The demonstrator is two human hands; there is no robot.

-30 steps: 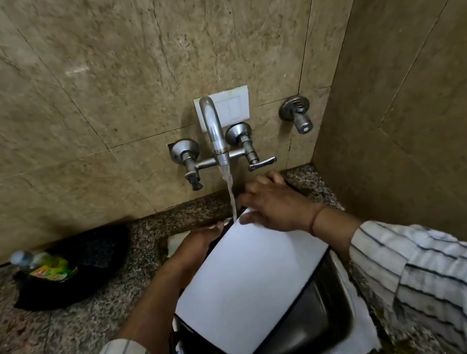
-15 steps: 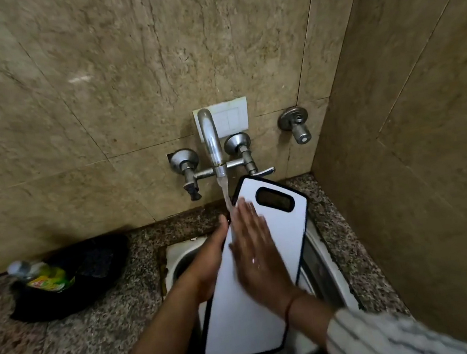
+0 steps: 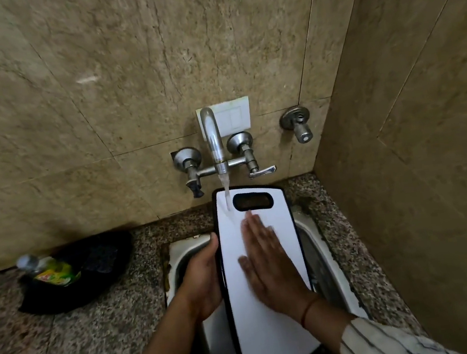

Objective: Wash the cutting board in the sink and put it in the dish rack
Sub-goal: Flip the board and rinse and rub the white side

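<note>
Left hand [image 3: 203, 281] gripping cutting board [image 3: 275, 346] edge — right hand [image 3: 271, 267] flat, fingers apparently spread

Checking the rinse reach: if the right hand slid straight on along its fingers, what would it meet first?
Probably the water stream landing on the cutting board, beside the handle slot; the right hand lies flat, fingers pointing there.

Worktop [image 3: 79, 345]: speckled granite, grey-brown, running along the tiled wall and into the corner. Sink [image 3: 177, 252]: steel basin with a pale rim, set into the worktop directly beneath both hands. Black tray or cloth [image 3: 90, 273]: lies on the worktop well to the left of the left hand [image 3: 203, 281], near the wall. Bottle [image 3: 50, 270]: green-labelled, lying tilted in that black item.
</note>
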